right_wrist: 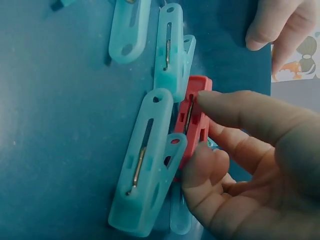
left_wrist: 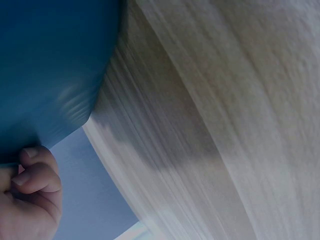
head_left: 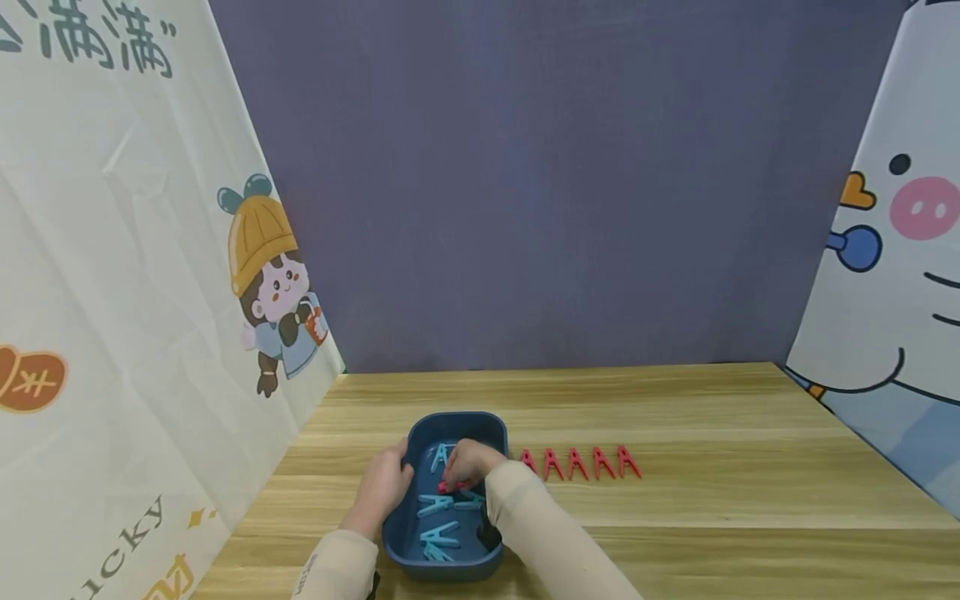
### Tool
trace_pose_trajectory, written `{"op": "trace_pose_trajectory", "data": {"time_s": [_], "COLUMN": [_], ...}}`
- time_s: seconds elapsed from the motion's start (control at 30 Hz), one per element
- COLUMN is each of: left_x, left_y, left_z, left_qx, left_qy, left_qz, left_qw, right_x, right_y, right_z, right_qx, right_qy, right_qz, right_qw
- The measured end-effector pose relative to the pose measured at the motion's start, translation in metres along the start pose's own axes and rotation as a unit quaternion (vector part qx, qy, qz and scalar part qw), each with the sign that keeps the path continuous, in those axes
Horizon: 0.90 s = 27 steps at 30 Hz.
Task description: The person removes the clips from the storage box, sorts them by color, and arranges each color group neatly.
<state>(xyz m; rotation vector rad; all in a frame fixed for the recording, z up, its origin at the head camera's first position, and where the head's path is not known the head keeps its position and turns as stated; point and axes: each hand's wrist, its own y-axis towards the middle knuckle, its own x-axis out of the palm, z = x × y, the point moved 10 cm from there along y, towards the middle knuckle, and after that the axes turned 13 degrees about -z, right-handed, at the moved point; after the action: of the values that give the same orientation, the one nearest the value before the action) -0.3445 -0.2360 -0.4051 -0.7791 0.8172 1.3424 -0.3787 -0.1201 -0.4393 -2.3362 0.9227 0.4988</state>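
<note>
A deep blue plastic basin point(head_left: 408, 537) stands on the table, with several light blue clothespins point(head_left: 438, 534) lying in it. My left hand point(head_left: 384, 487) grips the basin's left rim; the left wrist view shows its curled fingers point(left_wrist: 37, 172) at the edge. Inside the basin, my right hand point(head_left: 472, 463) pinches a red clothespin point(right_wrist: 192, 110) between thumb and fingers. Light blue clothespins point(right_wrist: 145, 165) lie right beside the red one in the right wrist view. Part of the red clothespin is hidden by the fingers.
Several red clothespins point(head_left: 576, 463) stand in a row on the wooden table point(head_left: 712, 500), right of the basin. A dark grey-blue cloth point(head_left: 525, 183) backs the table. Printed white sheets hang at the left point(head_left: 150, 250) and right point(head_left: 862, 333).
</note>
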Motion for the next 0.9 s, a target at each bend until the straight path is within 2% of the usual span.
{"op": "trace_pose_trajectory", "data": {"time_s": [0.3,0.43,0.67,0.8,0.9], "left_x": [-0.0023,-0.0016,-0.0021,-0.0020,-0.0015], "left_y": [-0.0015,0.0002,0.0006,0.0005,0.0004], "left_z": [0.0008,-0.0007,0.0001,-0.0006,-0.0010], "left_qx": [0.015,0.006,0.007,0.009,0.008], "left_qy": [0.007,0.005,0.002,0.005,0.004], "left_qz": [0.014,0.008,0.010,0.012,0.009], "left_qw": [0.9998,0.9999,0.9999,0.9999,0.9999], "right_x": [-0.0034,-0.0009,0.0041,0.0027,0.0000], "right_y": [-0.0037,-0.0051,-0.0025,-0.0018,-0.0027], "right_z": [-0.0031,-0.0054,-0.0091,-0.0077,-0.0065], "right_qx": [-0.016,-0.016,-0.005,0.005,0.003], "right_qy": [-0.056,-0.063,-0.138,-0.144,-0.128], "right_qz": [0.021,0.007,-0.004,0.013,0.026], "right_qw": [0.998,0.998,0.990,0.990,0.991]}}
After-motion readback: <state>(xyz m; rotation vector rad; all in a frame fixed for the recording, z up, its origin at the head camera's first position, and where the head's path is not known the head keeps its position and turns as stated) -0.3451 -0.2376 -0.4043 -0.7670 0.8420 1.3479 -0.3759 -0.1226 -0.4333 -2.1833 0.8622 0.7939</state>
